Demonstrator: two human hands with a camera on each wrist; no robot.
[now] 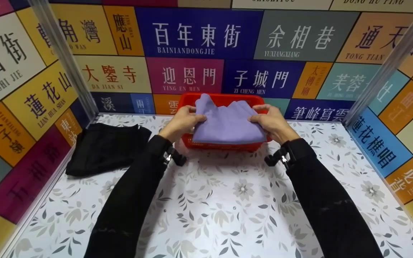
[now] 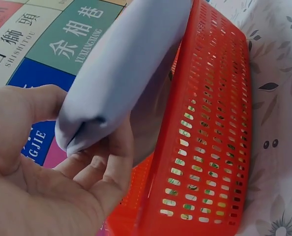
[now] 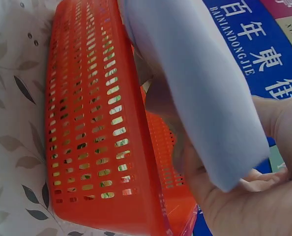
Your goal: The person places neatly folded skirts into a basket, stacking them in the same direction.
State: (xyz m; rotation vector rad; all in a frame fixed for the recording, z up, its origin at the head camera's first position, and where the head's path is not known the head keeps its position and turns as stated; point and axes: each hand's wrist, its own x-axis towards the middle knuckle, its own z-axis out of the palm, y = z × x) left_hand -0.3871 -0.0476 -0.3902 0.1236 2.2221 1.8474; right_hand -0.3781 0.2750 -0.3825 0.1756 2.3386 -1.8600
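Note:
A folded lavender cloth (image 1: pixel 229 125) is held level over a red plastic basket (image 1: pixel 222 147), hiding most of the basket's opening. Its left end is pinched by my left hand (image 1: pixel 183 123), thumb on one face and fingers beneath. At the opposite end my right hand (image 1: pixel 275 123) grips it the same way. The left wrist view shows the folded layers of the cloth (image 2: pixel 121 64) between thumb and fingers. In the right wrist view, the cloth (image 3: pixel 200 93) is beside the slotted basket wall (image 3: pixel 97 113). Something greenish and patterned shows through the slots; I cannot tell what.
A black folded garment (image 1: pixel 108 148) lies on the left of the table. The white tabletop (image 1: pixel 221 200) has a grey leaf and flower print. Walls with coloured lettered panels (image 1: pixel 199 34) stand behind and at both sides, with the basket close to the back one.

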